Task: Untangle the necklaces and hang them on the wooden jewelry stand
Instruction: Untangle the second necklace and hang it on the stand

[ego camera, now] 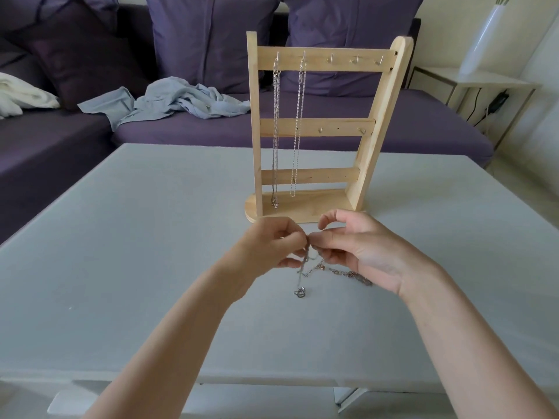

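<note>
**Both hands pinching a knotted chain in front of the stand**

From the head camera, your left hand [266, 246] and right hand [357, 252] meet just above the pale grey bench [121, 237], close in front of the stand's base. The fingers of each hand are curled, and the fingertips of both pinch the same thin silver tangled chain [307, 261] where the two hands nearly touch. Below that pinch the chain hangs down and ends in a small dark metal heart-shaped pendant [300, 292], which lies at or just above the bench top; you cannot tell whether it touches. A second, rose-tinted strand [348, 273] trails off to the right beneath your right palm and lies on the bench.

The light wooden jewelry stand [314, 128] is upright on the bench, just beyond your hands, with three crossbars and small metal hooks on the top and middle bars. A long fine silver necklace [275, 131] hangs from the leftmost top hook, reaching down to the stand's base. Beside it, a silver link-chain necklace [298, 128] hangs from the second top hook and ends slightly higher. The other top hooks carry nothing.

Behind the bench is a purple sofa [302, 134] with matching cushions, a crumpled light blue cloth [181, 101] on its seat, and a white fabric [24, 95] at the left edge. A white side table [484, 80] with a tall white vase [484, 37] is at the far right.
</note>
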